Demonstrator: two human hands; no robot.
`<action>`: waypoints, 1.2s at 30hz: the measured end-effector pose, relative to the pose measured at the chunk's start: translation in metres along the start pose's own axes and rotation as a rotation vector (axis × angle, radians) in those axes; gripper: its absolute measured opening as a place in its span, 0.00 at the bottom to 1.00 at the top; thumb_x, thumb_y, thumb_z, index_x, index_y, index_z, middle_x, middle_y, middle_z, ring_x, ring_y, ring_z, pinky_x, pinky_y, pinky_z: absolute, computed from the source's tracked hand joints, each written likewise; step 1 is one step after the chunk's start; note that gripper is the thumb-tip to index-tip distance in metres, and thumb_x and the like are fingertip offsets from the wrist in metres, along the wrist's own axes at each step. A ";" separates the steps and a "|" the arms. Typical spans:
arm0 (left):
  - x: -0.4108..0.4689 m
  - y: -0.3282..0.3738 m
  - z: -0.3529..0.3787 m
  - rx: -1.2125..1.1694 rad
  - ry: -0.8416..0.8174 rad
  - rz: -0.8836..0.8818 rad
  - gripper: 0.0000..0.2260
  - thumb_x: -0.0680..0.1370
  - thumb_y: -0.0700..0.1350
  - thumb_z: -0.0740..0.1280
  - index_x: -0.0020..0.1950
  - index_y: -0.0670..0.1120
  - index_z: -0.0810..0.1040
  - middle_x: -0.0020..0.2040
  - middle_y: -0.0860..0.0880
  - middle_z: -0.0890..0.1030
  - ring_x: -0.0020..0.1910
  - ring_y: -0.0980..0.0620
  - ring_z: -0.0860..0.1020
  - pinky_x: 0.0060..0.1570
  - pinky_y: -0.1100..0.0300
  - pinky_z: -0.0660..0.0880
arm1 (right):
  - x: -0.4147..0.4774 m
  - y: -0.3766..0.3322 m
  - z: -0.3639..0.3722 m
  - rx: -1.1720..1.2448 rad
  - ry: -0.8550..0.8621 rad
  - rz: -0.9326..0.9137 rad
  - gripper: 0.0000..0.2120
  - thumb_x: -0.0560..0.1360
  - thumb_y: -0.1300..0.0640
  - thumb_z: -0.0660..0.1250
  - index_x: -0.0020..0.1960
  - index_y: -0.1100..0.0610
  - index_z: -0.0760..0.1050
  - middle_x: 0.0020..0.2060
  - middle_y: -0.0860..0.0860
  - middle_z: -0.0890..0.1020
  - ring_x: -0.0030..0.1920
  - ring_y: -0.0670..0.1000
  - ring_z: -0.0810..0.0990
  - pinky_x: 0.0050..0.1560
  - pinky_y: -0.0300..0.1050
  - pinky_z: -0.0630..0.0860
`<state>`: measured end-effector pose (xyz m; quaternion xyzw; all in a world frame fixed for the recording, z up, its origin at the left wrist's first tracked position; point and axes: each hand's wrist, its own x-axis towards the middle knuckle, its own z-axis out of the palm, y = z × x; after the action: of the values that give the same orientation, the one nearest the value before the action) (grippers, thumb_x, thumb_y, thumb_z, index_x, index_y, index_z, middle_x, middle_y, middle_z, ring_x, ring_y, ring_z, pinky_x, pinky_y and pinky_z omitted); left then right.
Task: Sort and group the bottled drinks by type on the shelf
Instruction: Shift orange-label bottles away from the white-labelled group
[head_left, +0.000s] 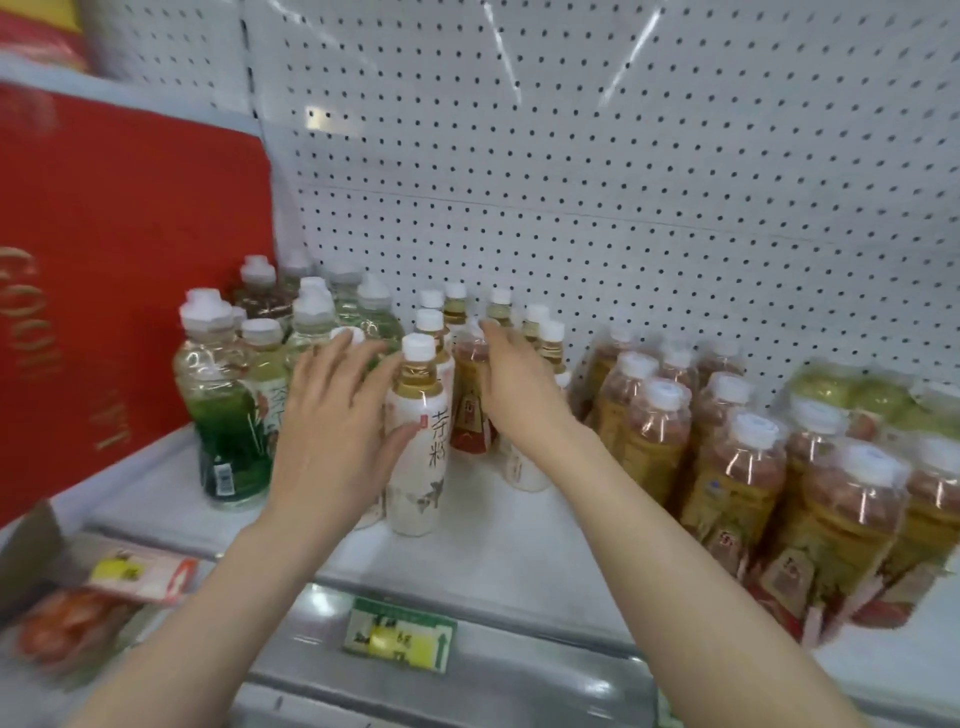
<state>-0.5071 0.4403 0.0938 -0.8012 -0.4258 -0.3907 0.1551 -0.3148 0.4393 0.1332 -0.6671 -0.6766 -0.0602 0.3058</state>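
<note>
While both arms are being stretched over the white shelf (493, 540), the loose bottles at its middle are being flanked from either side. The left hand (332, 431) is being held spread, its fingers straight and apart, and its thumb is being laid against the front of the white-labelled bottle (418, 467). Nothing is being clasped by this hand. That bottle, capped in white and filled with pale amber drink, is being shown upright at the front of the loose cluster. The right hand (514, 384) is being held flat, with its fingers straight and close together. They are being laid along the shoulder of the red-labelled bottle (467, 415), which is standing just behind and to the right of the white-labelled one. It cannot be told whether the red-labelled bottle is actually being touched. To the left, a green bottle (223, 431) is being shown upright near the shelf edge, with pale clear bottles (311, 322) crowded behind it. To the right, shrink-wrapped packs (737, 467) of amber drinks are being shown side by side. The whole group is being backed by a perforated panel (623, 156). A red box (104, 260) is being shown at the far left, and a green price tag (400, 634) on the shelf's front rail.
</note>
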 end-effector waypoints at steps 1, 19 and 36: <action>-0.002 -0.003 0.001 0.011 -0.025 0.015 0.28 0.73 0.53 0.72 0.70 0.43 0.73 0.70 0.44 0.73 0.75 0.40 0.62 0.71 0.37 0.60 | 0.017 -0.003 0.010 -0.029 -0.023 0.040 0.25 0.82 0.61 0.58 0.78 0.58 0.58 0.70 0.60 0.70 0.67 0.61 0.71 0.67 0.54 0.70; -0.007 -0.026 0.018 -0.095 0.011 0.083 0.37 0.70 0.55 0.75 0.75 0.45 0.66 0.73 0.47 0.69 0.78 0.43 0.54 0.77 0.48 0.46 | 0.002 -0.024 -0.012 -0.085 -0.027 0.208 0.17 0.79 0.56 0.65 0.68 0.57 0.75 0.62 0.57 0.75 0.60 0.59 0.75 0.51 0.45 0.67; -0.042 -0.021 0.043 -0.644 -0.136 -0.487 0.56 0.66 0.53 0.79 0.79 0.52 0.39 0.77 0.46 0.59 0.75 0.47 0.60 0.72 0.49 0.61 | -0.109 -0.018 0.001 0.265 0.202 0.350 0.32 0.72 0.40 0.72 0.70 0.49 0.65 0.58 0.42 0.80 0.56 0.45 0.80 0.56 0.47 0.78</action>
<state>-0.5165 0.4540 0.0320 -0.7086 -0.4683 -0.4755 -0.2290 -0.3407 0.3439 0.0843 -0.7187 -0.5187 0.0166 0.4627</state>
